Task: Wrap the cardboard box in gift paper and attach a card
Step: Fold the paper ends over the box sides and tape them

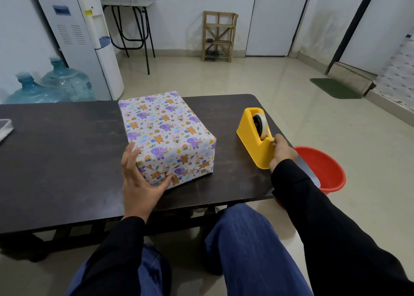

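Note:
A box wrapped in white gift paper [167, 129] printed with elephants, bears and rainbows lies on the dark table [67, 152]. My left hand [139, 179] rests against its near left corner, thumb pressing the folded end flap, fingers straight along the side. To the right stands a yellow tape dispenser [253, 136] holding a tape roll. My right hand [282, 150] pinches the tape end at the dispenser's cutter. No card is in view.
A red plastic basin [322, 170] sits on the floor beside the table's right edge. A clear container's corner [4, 127] shows at the table's far left. Water bottles, a dispenser, a desk and a wooden rack stand further back.

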